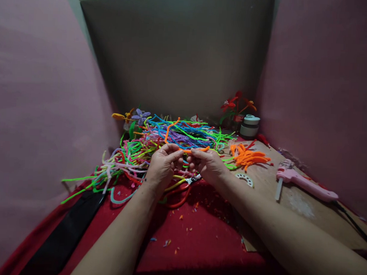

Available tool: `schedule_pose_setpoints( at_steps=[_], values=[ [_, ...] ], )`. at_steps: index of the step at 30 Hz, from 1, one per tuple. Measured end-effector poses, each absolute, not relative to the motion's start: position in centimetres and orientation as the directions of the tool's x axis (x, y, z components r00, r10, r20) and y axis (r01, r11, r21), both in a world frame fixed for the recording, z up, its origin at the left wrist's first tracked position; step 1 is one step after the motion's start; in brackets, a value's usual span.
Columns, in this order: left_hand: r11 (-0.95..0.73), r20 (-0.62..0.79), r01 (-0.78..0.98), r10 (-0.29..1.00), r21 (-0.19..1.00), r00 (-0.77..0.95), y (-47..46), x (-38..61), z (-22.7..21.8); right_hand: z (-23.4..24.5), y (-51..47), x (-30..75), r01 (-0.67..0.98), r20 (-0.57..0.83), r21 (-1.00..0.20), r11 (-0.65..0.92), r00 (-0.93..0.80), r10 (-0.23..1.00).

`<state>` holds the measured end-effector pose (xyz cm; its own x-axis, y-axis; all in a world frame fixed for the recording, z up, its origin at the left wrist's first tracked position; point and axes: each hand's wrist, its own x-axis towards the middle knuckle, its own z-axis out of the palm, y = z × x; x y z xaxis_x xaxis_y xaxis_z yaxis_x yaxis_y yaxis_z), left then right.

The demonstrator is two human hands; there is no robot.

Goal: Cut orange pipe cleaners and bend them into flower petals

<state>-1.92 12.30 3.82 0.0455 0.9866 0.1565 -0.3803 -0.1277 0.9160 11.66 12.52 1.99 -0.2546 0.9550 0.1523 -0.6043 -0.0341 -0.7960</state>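
An orange pipe cleaner [187, 151] stretches between my two hands at the front of a big multicoloured heap of pipe cleaners [183, 133]. My left hand [167, 159] pinches it between thumb and fingers, and a bent length rises above that hand. The fingers of my right hand [208, 160] are closed on the same piece, with a short end sticking out past them. Below and between the hands lie red-handled scissors [181, 197], partly covered by my left hand and forearm.
Right of the heap are orange pipe-cleaner pieces [249, 156], a white holed ring [244, 179] and a pink glue gun [308, 184] on cardboard [307, 222]. A lidded jar [250, 125] and pipe-cleaner flowers [140, 116] stand behind. A black strip [65, 233] lies left; scraps dot the red cloth [194, 250].
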Motion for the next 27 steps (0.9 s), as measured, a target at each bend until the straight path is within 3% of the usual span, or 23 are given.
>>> schedule_pose_setpoints(
  at_steps=[27],
  values=[
    [-0.291,0.315,-0.249,0.947,0.924,0.058,11.95,-2.03,3.75,2.30,12.07,11.38,-0.538,0.228,-0.835,0.111,-0.155,0.961]
  ],
)
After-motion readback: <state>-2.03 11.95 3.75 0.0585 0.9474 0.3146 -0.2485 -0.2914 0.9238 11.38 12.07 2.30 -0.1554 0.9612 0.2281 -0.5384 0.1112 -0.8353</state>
